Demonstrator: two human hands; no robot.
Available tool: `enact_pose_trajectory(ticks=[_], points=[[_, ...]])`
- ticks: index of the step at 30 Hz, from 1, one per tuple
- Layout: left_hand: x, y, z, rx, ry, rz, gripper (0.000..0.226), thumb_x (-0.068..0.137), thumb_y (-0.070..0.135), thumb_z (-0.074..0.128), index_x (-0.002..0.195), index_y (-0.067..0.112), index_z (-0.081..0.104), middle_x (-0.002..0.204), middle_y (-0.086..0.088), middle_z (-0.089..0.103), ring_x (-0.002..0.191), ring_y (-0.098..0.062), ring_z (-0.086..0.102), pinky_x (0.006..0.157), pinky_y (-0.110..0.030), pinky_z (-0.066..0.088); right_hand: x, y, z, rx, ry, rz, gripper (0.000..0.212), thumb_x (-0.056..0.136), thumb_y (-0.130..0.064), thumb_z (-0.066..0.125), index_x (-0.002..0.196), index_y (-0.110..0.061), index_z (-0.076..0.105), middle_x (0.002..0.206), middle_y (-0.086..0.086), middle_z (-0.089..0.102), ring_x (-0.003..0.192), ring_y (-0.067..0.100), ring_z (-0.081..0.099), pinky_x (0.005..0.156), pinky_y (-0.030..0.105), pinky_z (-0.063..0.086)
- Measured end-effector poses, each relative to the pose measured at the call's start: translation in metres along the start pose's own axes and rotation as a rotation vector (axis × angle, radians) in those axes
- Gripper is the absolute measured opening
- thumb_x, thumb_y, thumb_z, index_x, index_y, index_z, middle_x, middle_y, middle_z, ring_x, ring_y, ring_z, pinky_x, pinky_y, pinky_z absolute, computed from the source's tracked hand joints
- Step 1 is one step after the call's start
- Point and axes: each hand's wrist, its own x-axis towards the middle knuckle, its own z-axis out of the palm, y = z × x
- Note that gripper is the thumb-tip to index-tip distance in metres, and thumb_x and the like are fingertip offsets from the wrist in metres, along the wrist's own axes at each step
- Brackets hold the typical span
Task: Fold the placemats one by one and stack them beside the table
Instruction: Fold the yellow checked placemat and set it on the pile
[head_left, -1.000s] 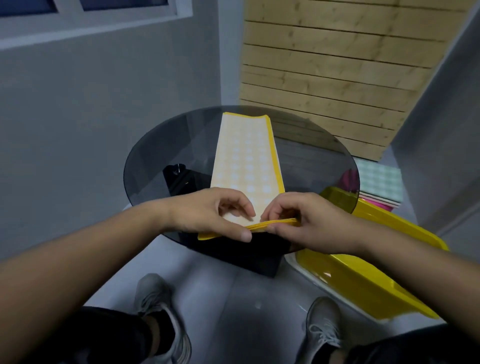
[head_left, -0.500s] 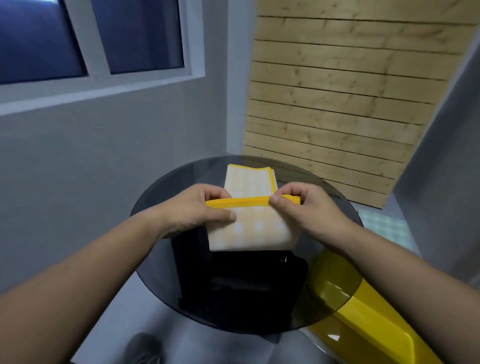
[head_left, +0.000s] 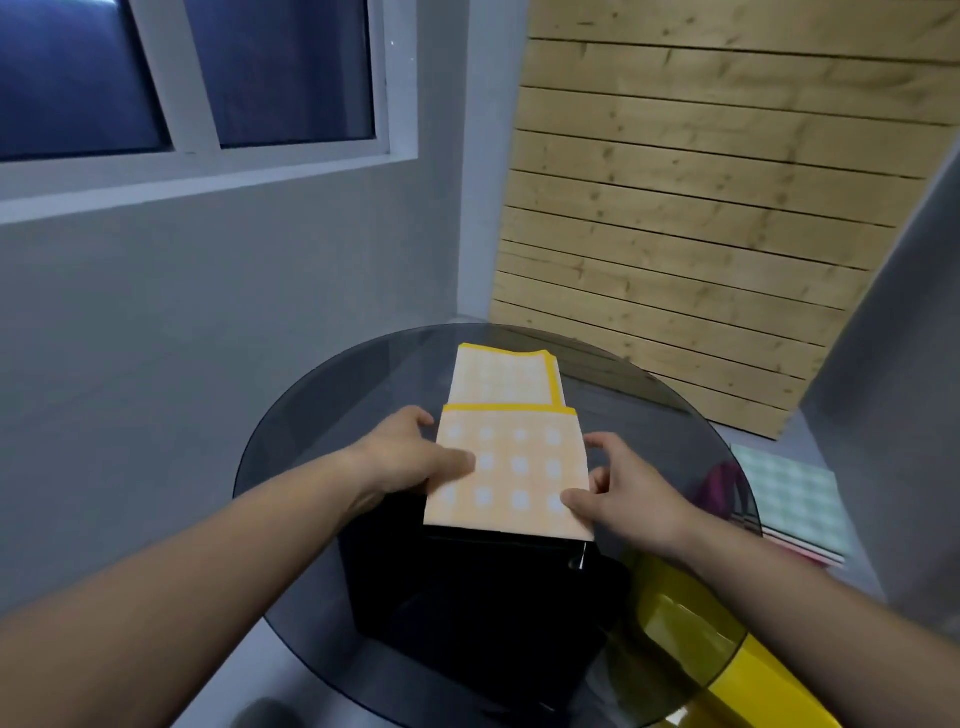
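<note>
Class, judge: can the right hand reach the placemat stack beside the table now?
Probably yes: the placemat stack lies uncovered past the glass table's rim on its side, though the right hand grips the yellow placemat.

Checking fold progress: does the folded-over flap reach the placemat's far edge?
No, the flap of the yellow placemat stops short, leaving its far part uncovered.

text: none readable | labels: none | brands: none | numbers: none | signs: none
</note>
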Motion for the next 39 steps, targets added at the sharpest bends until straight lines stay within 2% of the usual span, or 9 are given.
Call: enact_pose_trajectory(ticks=[8,11,12,13,15,22,29,36,39], points=[[0.000,-0.010,0.009,0.399,0.062,0.128,0.062,0.082,0.031,0.077,0.139,0.023,0.054,0.120,-0.002,0.063,0.099,-0.016,0.058,0.093,-0.027,0.046,0.015,0.001,0.001,-0.088,0.005,-0.019,0.037,0.084,-0.017,0.074,0.119,-0.015,0.065,0.070,0.000,0.056,0.065,0.012,0.056,0.064,0.020,0.046],[0.002,-0.012,0.012,0.473,0.028,0.137,0.019,0.086,0.031,0.065,0.100,0.018,0.068,0.108,0.001,0.070,0.100,-0.017,0.065,0.090,-0.030,0.047,0.019,0.001,0.003,-0.111,0.015,0.006,0.031,0.086,-0.016,0.073,0.116,-0.013,0.068,0.070,-0.002,0.058,0.064,0.009,0.057,0.062,0.016,0.045],[0.001,-0.012,0.012,0.497,0.010,0.153,0.022,0.086,0.030,0.061,0.084,0.010,0.054,0.117,0.011,0.037,0.114,-0.006,0.034,0.079,-0.029,0.046,0.019,0.001,0.004,-0.115,0.020,0.011,0.031,0.086,-0.017,0.073,0.116,-0.013,0.069,0.072,-0.001,0.059,0.065,0.010,0.056,0.061,0.016,0.043],[0.000,-0.011,0.014,0.517,-0.019,0.164,0.030,0.085,0.030,0.059,0.077,0.009,0.039,0.073,0.012,0.027,0.069,-0.011,0.025,0.068,-0.029,0.040,0.020,0.002,0.004,-0.116,0.026,0.017,0.031,0.086,-0.017,0.073,0.116,-0.012,0.069,0.074,-0.001,0.059,0.066,0.010,0.056,0.061,0.016,0.042],[-0.003,-0.009,0.015,0.537,-0.045,0.174,0.025,0.087,0.030,0.057,0.073,0.019,0.039,0.067,0.006,0.034,0.066,-0.020,0.035,0.064,-0.029,0.033,0.021,0.003,0.005,-0.113,0.042,0.026,0.030,0.085,-0.017,0.073,0.115,-0.012,0.070,0.075,-0.001,0.058,0.067,0.010,0.056,0.063,0.016,0.042],[-0.005,-0.009,0.016,0.525,-0.041,0.125,0.048,0.093,0.032,0.062,0.137,0.013,0.055,0.128,-0.008,0.066,0.124,-0.027,0.058,0.100,-0.031,0.044,0.023,0.004,0.007,-0.102,0.064,0.052,0.030,0.084,-0.015,0.074,0.114,-0.011,0.071,0.078,0.000,0.061,0.073,0.012,0.059,0.071,0.021,0.045],[-0.004,-0.007,0.015,0.838,-0.041,0.190,0.033,0.092,0.038,0.055,0.069,0.021,0.039,0.086,-0.001,0.046,0.069,-0.022,0.048,0.063,-0.030,0.041,0.022,0.004,0.009,-0.170,0.079,0.043,0.032,0.085,-0.020,0.071,0.116,-0.015,0.069,0.077,-0.004,0.059,0.070,0.008,0.056,0.059,0.017,0.039],[-0.003,-0.016,0.026,0.993,0.101,0.489,0.025,0.097,0.048,0.040,0.096,0.023,0.042,0.120,-0.005,0.042,0.122,-0.029,0.040,0.098,-0.041,0.038,0.013,-0.008,0.010,-0.237,0.051,0.073,0.045,0.084,-0.036,0.072,0.124,-0.018,0.063,0.110,-0.004,0.059,0.092,0.012,0.054,0.074,0.021,0.042],[0.004,-0.031,0.039,1.018,-0.041,0.447,0.054,0.103,0.050,0.026,0.149,0.021,0.030,0.163,-0.012,0.014,0.153,-0.027,0.005,0.122,-0.039,0.014,0.003,-0.015,0.019,-0.479,0.044,0.068,0.055,0.086,-0.055,0.057,0.132,-0.026,0.052,0.137,0.005,0.042,0.120,0.023,0.047,0.098,0.037,0.043]])
